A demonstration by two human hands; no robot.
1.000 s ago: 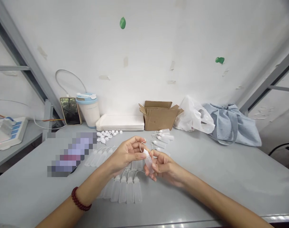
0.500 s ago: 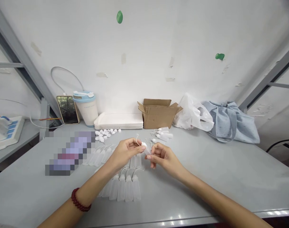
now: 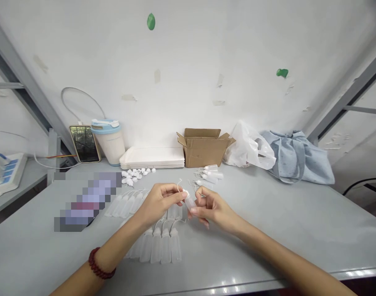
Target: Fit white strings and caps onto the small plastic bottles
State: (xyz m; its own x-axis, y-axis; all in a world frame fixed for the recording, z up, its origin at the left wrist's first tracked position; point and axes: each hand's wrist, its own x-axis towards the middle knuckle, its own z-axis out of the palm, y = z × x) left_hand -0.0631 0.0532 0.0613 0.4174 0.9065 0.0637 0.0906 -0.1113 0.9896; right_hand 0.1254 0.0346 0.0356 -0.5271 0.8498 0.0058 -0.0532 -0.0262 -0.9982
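Observation:
Between my hands a small translucent plastic bottle (image 3: 189, 201) with a white cap and a thin curved tail is held tilted above the table. My left hand (image 3: 163, 202) pinches it at the white cap. Lower down, the thumb and fingers of my right hand (image 3: 211, 207) are closed round the bottle's body. Rows of similar flat bottles (image 3: 165, 246) with curved tails lie under and beside my left forearm, which partly hides them. Beyond my hands rest a few more bottles (image 3: 211, 176) and a small heap of white caps (image 3: 137, 174).
Along the wall stand a phone (image 3: 84, 144), a lidded cup (image 3: 109, 142), a stack of white trays (image 3: 152, 157), an open cardboard box (image 3: 205, 152), a white plastic bag (image 3: 248, 148) and a blue cloth bag (image 3: 299, 158). A blurred-out flat object (image 3: 92, 201) lies on the left.
The bottle and my right hand have come slightly lower, and the right-hand fingers have shifted on the bottle's body. My left hand keeps its pinch at the cap. The whole view has shifted slightly.

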